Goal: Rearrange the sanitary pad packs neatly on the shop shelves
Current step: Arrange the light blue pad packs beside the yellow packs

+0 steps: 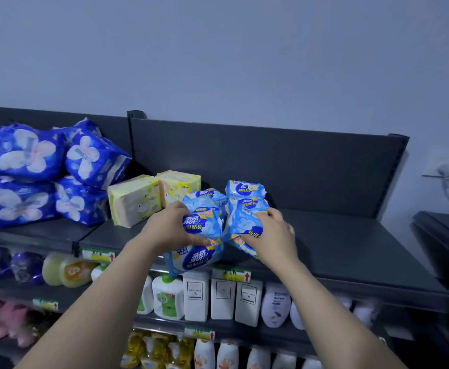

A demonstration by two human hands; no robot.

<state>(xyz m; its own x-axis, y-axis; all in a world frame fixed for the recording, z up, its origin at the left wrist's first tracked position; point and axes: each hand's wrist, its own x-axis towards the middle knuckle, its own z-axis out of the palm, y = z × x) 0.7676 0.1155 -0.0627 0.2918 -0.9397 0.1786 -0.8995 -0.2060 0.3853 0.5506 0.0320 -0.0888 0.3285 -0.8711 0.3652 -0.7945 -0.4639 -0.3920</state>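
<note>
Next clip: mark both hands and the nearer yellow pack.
left hand point(170, 229): head view, on its back, gripping the left blue pack point(202, 223).
right hand point(274, 235): head view, on its back, gripping the right blue pack point(242, 223).
nearer yellow pack point(135, 201): head view, on its front face.

Wall point(218, 49): plain, pale grey-blue, in dim, cool light.
Shelving unit point(271, 161): dark grey metal with an upright back panel and several tiers. Price tags point(235, 274) are clipped to the front edges.
Second dark unit point(444, 230): just to the right, only partly seen.
Wall socket point(444, 169): white, far right, plug in, cable hanging down.
</note>
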